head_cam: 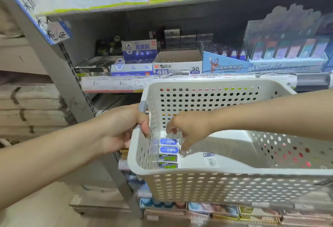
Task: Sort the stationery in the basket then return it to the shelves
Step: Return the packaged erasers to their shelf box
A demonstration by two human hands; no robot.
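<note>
The right hand [187, 129] reaches into a white perforated basket [225, 172], fingers curled down and pinching the clear wrapper of a blue eraser [169, 149]. Four wrapped erasers lie in a row against the basket's left wall. The left hand [122, 127] grips the basket's left rim. Behind, a shelf [100, 84] holds eraser boxes, including an open 4B eraser box [177, 68].
</note>
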